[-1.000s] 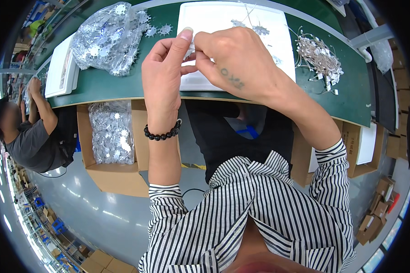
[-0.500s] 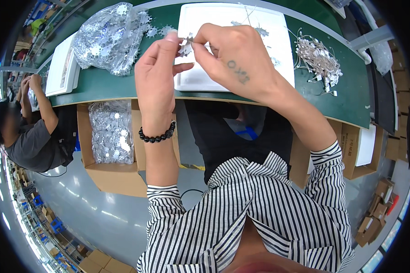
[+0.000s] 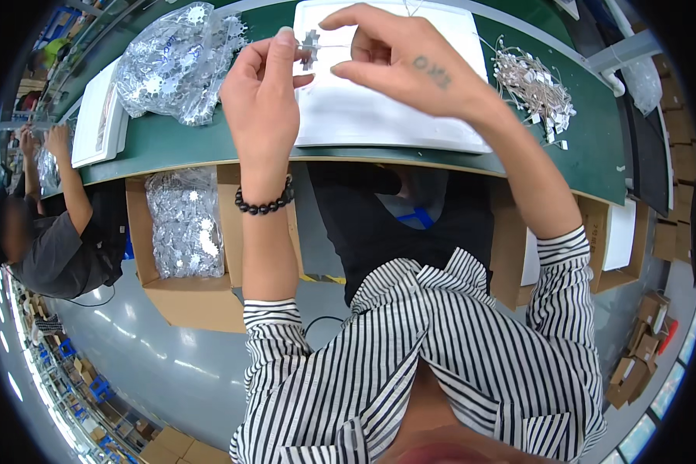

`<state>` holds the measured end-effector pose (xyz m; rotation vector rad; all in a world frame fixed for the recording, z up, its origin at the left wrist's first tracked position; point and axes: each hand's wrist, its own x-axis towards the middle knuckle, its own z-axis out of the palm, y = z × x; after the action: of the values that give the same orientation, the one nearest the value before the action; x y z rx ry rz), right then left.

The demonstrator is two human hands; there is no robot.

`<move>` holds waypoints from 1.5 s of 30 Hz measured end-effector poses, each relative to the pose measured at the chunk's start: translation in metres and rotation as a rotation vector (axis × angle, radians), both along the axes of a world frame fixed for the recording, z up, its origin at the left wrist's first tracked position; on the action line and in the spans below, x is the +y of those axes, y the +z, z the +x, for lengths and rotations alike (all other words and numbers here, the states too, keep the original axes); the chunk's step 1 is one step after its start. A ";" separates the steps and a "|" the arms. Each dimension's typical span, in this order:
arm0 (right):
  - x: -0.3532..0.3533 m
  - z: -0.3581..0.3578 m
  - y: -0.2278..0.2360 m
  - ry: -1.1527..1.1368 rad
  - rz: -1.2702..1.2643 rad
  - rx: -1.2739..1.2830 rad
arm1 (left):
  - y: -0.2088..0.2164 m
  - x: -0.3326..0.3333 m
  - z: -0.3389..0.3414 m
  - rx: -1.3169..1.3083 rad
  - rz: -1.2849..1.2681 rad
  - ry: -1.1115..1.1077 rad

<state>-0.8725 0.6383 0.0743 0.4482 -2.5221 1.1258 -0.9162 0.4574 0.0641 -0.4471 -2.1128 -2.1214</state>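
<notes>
My left hand (image 3: 261, 100) pinches a small silver gear-shaped metal piece (image 3: 311, 50) between thumb and fingers, above a white foam tray (image 3: 387, 127). A thin pale wire (image 3: 336, 46) runs from the piece toward my right hand (image 3: 417, 66). That hand is open, thumb and index finger spread apart just to the right of the piece; its other fingers are curled and partly hidden. Left of my hands lies a clear plastic bag (image 3: 158, 81) full of similar silver pieces. A heap of thin wires with white connectors (image 3: 535, 87) rests right of the tray.
Another white tray (image 3: 97, 124) stands at the left on the green table (image 3: 348, 155). Under the table edge, an open carton (image 3: 185, 298) holds more bagged silver pieces (image 3: 185, 224). Another person (image 3: 54, 247) sits at the far left. Cartons (image 3: 591, 240) stand below right.
My right hand has let go of the gear-shaped piece and drawn away to the right, its fingers opening. My left hand still holds the piece, now turned more edge-on. The whole view has shifted slightly.
</notes>
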 end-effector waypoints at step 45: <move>-0.002 0.003 -0.019 -0.102 -0.502 -0.395 | -0.016 0.055 -0.036 -0.126 0.750 0.147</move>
<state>-0.8697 0.6360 0.0550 -0.0425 -2.3942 1.8811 -0.9520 0.5120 0.0486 -0.0665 -1.1824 -2.6604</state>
